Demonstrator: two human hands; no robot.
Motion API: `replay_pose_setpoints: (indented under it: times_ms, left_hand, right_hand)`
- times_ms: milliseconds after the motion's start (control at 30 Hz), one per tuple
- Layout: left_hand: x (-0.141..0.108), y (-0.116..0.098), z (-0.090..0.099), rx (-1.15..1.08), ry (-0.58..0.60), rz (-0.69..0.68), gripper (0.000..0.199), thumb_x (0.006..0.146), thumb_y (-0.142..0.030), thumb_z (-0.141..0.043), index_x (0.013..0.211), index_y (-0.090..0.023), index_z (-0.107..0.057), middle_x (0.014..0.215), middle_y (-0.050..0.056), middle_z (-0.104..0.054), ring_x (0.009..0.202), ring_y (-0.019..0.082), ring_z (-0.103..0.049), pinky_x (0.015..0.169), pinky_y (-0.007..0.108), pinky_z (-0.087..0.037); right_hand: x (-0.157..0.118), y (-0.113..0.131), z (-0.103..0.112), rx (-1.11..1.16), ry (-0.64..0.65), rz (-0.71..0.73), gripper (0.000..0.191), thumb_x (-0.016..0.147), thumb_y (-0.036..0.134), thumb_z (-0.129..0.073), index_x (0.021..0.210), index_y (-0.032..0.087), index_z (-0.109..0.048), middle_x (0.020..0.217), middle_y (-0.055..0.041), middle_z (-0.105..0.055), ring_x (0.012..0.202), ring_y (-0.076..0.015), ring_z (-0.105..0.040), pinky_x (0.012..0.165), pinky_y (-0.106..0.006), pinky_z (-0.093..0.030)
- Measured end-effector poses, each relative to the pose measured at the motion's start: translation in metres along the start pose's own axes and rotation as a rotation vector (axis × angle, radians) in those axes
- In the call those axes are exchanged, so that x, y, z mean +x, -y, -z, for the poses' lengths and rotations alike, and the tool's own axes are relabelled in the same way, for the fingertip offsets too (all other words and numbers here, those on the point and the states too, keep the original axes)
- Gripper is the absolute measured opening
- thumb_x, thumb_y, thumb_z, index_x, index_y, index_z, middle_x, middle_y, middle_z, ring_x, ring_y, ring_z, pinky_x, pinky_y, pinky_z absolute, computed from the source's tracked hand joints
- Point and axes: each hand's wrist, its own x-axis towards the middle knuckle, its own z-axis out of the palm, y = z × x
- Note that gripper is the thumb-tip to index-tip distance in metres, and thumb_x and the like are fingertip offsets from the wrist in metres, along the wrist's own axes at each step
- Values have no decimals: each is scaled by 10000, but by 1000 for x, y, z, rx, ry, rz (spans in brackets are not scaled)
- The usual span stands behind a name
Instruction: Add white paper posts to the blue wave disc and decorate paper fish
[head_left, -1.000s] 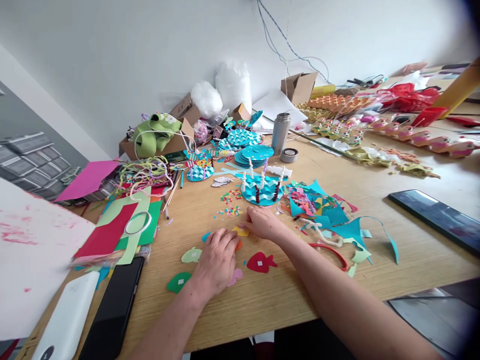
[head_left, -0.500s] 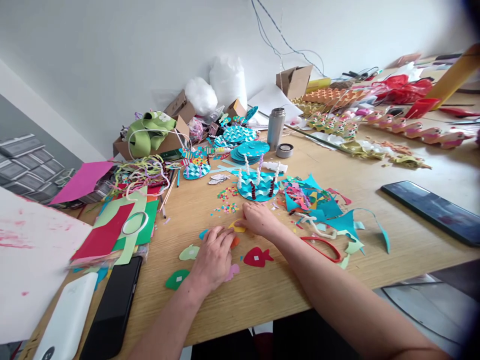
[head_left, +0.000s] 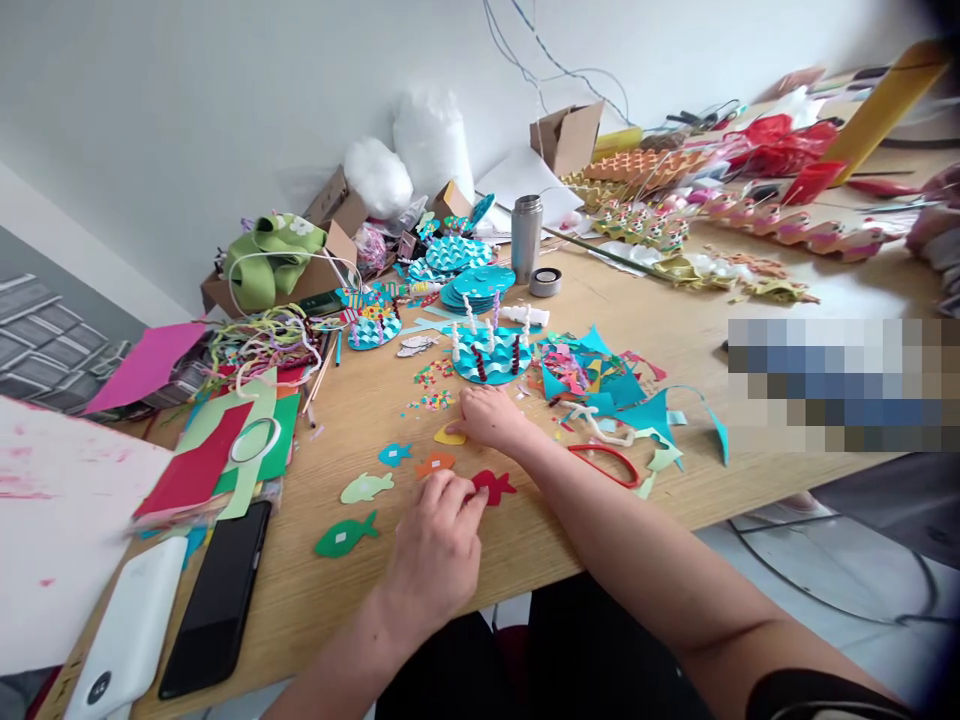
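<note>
Small paper fish lie on the wooden table in front of me. My right hand (head_left: 491,416) is curled at a yellow paper fish (head_left: 448,437), its fingertips on the right end. Close to the table edge, my left hand (head_left: 436,535) has its fingers loosely bent and partly apart. Its fingertips reach the left side of a red paper fish (head_left: 495,488) and lie just below an orange one (head_left: 435,464). To its left are a blue fish (head_left: 394,455), a pale green fish (head_left: 367,488) and a dark green fish (head_left: 345,536), with white squares on some.
Behind my hands stands a blue wavy-paper base (head_left: 491,360) with upright twisted stems. Paper scraps (head_left: 600,375) and a red loop (head_left: 606,463) lie right. A steel flask (head_left: 526,238) stands farther back. Left are a black phone (head_left: 217,600), white device (head_left: 131,630) and tape roll (head_left: 256,440).
My left hand has moved right and nearer the table edge, uncovering the blue and orange fish. The pink piece beside it is now out of sight. My right hand stays at the yellow fish.
</note>
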Motion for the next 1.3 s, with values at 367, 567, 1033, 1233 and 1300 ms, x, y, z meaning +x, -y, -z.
replay_pose_setpoints:
  times_ms: [367,567,1033,1233,1300]
  left_hand:
    - [1,-18,-31,174,-93,118,358,775,-2,-455,1064,-90,-646,1020,101,-643,994,274,-518,896,460,-490]
    - [-2,-24,-33,162,-100,184,426,766,1,-460,1155,-95,-604,1029,93,-637,990,268,-519,904,465,-481]
    - [-8,-33,-38,90,-187,280,457,713,33,-470,1121,-115,-611,1025,77,-654,1002,266,-524,927,484,-463]
    - [-10,-34,-36,71,-271,280,432,744,24,-464,1112,-144,-614,1053,71,-671,1045,258,-528,922,466,-476]
    - [-11,-36,-35,59,-294,274,441,751,27,-450,1120,-151,-614,1080,71,-668,1071,252,-529,926,452,-479]
  right_hand:
    - [2,-1,-3,-12,-4,4,434,784,470,-675,1010,101,-656,1052,-156,-697,1019,-274,-621,840,-321,-421]
    - [2,-2,-4,-1,3,13,402,786,467,-674,984,117,-661,1034,-145,-702,1021,-257,-621,838,-305,-416]
    - [5,-2,-4,9,42,-12,306,914,378,-496,952,141,-686,971,-145,-722,949,-243,-657,750,-278,-401]
    - [3,1,0,9,30,-6,285,915,370,-505,925,146,-681,986,-145,-716,950,-227,-652,748,-265,-400]
    - [1,2,1,18,17,-9,307,873,427,-569,905,140,-674,984,-145,-712,950,-234,-644,766,-272,-404]
